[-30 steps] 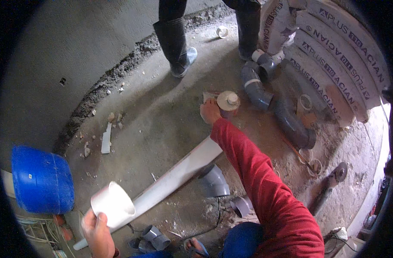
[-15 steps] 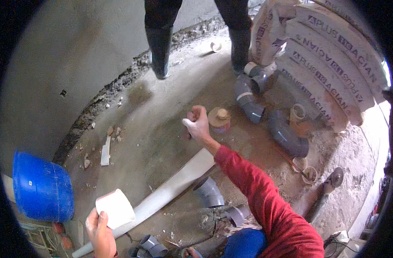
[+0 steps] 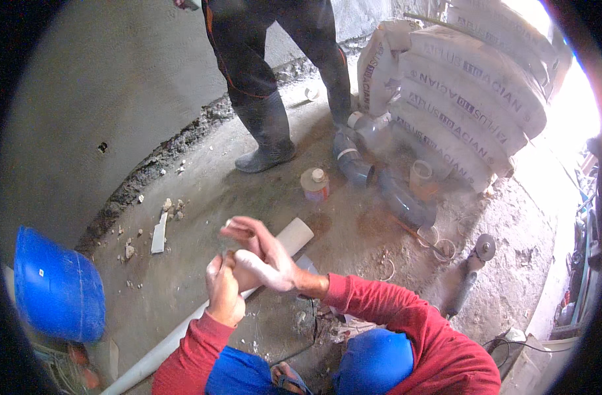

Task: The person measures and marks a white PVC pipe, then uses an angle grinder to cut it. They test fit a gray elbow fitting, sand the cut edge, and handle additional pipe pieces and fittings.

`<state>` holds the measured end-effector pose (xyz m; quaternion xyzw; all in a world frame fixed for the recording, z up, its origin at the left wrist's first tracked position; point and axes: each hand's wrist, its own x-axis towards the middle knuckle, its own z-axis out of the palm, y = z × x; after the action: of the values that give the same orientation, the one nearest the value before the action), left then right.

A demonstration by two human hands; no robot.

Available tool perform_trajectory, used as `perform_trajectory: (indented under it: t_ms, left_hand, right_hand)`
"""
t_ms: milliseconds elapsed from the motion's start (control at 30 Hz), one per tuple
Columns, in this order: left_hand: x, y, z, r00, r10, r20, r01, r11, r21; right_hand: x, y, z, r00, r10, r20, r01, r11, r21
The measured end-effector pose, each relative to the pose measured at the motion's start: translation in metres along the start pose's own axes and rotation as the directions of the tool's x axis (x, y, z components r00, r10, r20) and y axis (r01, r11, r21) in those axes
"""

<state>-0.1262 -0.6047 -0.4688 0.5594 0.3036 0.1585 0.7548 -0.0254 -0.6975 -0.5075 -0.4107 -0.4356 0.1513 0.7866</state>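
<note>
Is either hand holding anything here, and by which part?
Nothing that shows. The left hand and right hand are pressed together above the white pipe, not gripping it.

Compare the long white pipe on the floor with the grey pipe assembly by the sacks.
The white pipe is pale, straight and plain; the grey pipe assembly is dark, bent and jointed from fittings. The white pipe passes under the hands; the grey assembly lies untouched beside the sacks. Both rest on the concrete floor.

Bare grey concrete floor [image 3: 202, 197], dusty. Rough plastered wall [image 3: 103, 79] meets it along a rubble-filled seam [image 3: 156, 164]. Stacked cement sacks [image 3: 465, 99] stand right of the seam; harsh daylight [image 3: 577, 99] beyond them.
</note>
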Motion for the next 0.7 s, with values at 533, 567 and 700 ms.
perform_trajectory:
  t_ms: [533, 567, 700]
  left_hand:
    - [-0.008, 0.029, -0.011, 0.6, 0.796, 0.075, -0.737, 0.514, 0.44]
    - [-0.002, 0.032, -0.017, 0.565, 0.825, 0.02, -0.726, 0.486, 0.486]
    - [0.017, 0.043, -0.048, 0.692, 0.699, -0.18, -0.61, 0.7, 0.371]
  right_hand:
    - [0.049, -0.043, 0.055, 0.898, 0.399, -0.184, -0.336, 0.893, 0.298]
    - [0.049, -0.046, 0.06, 0.911, 0.366, -0.19, -0.334, 0.925, 0.18]
    - [0.053, -0.055, 0.068, 0.993, 0.116, 0.003, -0.112, 0.972, -0.206]
